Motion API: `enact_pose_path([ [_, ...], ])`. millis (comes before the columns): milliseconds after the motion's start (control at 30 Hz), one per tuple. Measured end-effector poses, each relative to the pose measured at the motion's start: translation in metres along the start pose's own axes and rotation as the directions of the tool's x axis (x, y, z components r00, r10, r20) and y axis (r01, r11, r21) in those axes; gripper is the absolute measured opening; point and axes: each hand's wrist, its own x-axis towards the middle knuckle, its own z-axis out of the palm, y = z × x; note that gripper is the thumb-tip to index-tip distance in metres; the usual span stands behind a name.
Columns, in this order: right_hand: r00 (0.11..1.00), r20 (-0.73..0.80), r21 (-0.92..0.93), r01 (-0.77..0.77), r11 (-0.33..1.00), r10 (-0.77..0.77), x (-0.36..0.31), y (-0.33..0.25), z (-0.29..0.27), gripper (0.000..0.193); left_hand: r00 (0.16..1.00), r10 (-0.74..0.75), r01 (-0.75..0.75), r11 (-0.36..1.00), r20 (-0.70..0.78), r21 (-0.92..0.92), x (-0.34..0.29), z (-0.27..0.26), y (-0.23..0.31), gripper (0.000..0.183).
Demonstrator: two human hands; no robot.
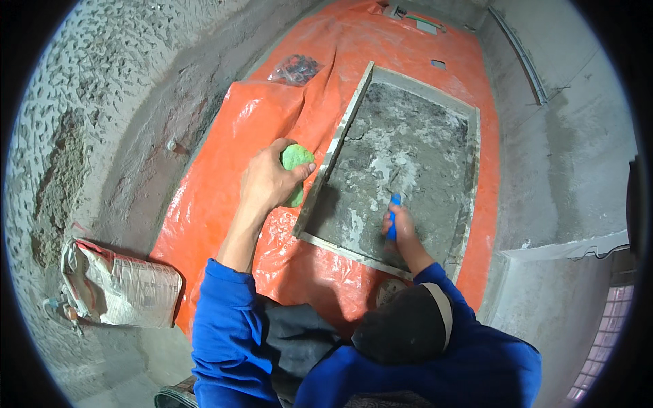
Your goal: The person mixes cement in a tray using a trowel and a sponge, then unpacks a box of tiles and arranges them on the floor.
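My left hand (pixel 267 175) is closed around a green sponge (pixel 296 157), held just outside the left board of a shallow wooden frame (pixel 338 140). Wet grey mortar (pixel 422 143) with a rough, patchy surface fills this frame. Over the near part of the mortar, my right hand (pixel 404 230) grips the blue handle of a trowel (pixel 395 200). Its blade blends into the grey and is hard to make out. A small round container (pixel 389 292) stands by the frame's near edge, partly covered by my dark-clad knee.
Orange plastic sheeting (pixel 255 115) covers the floor, with folds on the left. A bag of dark items (pixel 296 69) lies beyond my left hand. An open sack (pixel 132 289) leans at lower left. Tools (pixel 425 26) lie at the far end. Rough walls flank both sides.
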Motion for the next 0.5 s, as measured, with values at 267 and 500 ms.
enact_pose_path([
  [267, 0.840, 0.420, -0.068, -0.348, 0.935, 0.343, 0.045, 0.001, 0.049, 0.015, 0.999, 0.030, -0.030, 0.999, 0.010, 0.009, 0.010, 0.008, 0.000, 0.053],
  [500, 0.968, 0.186, 0.150, -0.198, 0.969, 0.169, 0.145, -0.049, 0.088, 0.016, 0.999, -0.036, 0.035, 0.999, 0.016, 0.009, 0.009, 0.011, 0.003, 0.054],
])
